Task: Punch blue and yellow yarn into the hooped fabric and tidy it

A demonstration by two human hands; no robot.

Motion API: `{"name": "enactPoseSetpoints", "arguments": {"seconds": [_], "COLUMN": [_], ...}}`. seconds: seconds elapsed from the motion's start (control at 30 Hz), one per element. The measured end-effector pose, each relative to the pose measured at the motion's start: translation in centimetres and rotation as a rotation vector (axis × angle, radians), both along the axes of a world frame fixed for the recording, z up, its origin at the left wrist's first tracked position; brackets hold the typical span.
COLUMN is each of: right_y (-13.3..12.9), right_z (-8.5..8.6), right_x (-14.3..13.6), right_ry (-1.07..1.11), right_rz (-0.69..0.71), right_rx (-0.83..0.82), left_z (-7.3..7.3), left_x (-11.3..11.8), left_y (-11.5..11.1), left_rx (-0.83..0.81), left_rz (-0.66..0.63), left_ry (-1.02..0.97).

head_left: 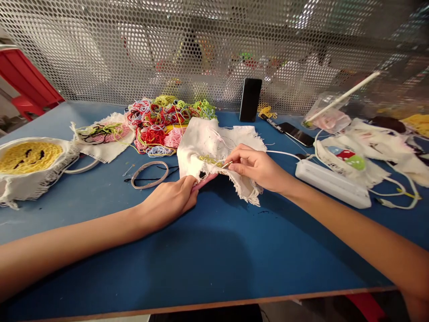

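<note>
A white cloth [196, 138] with frayed edges lies in folds at the middle of the table, partly lifted towards me. Yellow-green stitches [212, 160] and faint drawn lines show on it. My left hand [172, 197] is closed on the cloth's near edge, where a strip of pink shows beside the fingers. Over the stitches, my right hand [253, 165] pinches a thin, shiny needle [227, 164] between thumb and fingers. The needle's tip and the underside of the cloth are hidden.
Behind the cloth lies a heap of coloured yarn [157, 116]. An embroidery hoop [149, 175] and a yellow stitched piece [30, 156] are left. A phone [250, 99] stands against the perforated metal panel [214, 53]. Right are another phone [296, 134] and a white power strip [331, 183].
</note>
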State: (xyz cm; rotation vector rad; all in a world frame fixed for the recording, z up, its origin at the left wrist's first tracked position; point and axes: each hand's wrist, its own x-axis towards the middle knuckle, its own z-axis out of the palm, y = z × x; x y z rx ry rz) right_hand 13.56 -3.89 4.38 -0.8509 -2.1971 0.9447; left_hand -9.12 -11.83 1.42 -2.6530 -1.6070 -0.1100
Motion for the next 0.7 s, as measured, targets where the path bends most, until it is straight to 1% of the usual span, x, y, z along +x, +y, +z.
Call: {"name": "enactPoseSetpoints", "arguments": {"seconds": [0.17, 0.27, 0.47, 0.57, 0.7], "right_y": [0.6, 0.7, 0.4, 0.3, 0.3], "right_z": [1.1, 1.4, 2.2, 2.7, 2.7], "right_x": [-0.1, -0.3, -0.4, -0.4, -0.3], "right_ry": [-0.055, -0.092, -0.208, -0.276, -0.299], "right_rz": [0.066, 0.058, 0.016, -0.008, 0.013], "right_rx": [0.095, 0.131, 0.115, 0.071, 0.041], "left_z": [0.2, 0.1, 0.1, 0.1, 0.0], "left_x": [0.2, 0.1, -0.2, -0.2, -0.2], "left_y": [0.0, 0.1, -0.1, -0.2, -0.2], "left_rx": [-0.013, -0.003, -0.003, -0.005, -0.041], "left_rz": [-0.016, -0.019, -0.010, 0.011, 0.014], "left_ry": [-0.056, -0.070, -0.064, -0.045, -0.061]}}
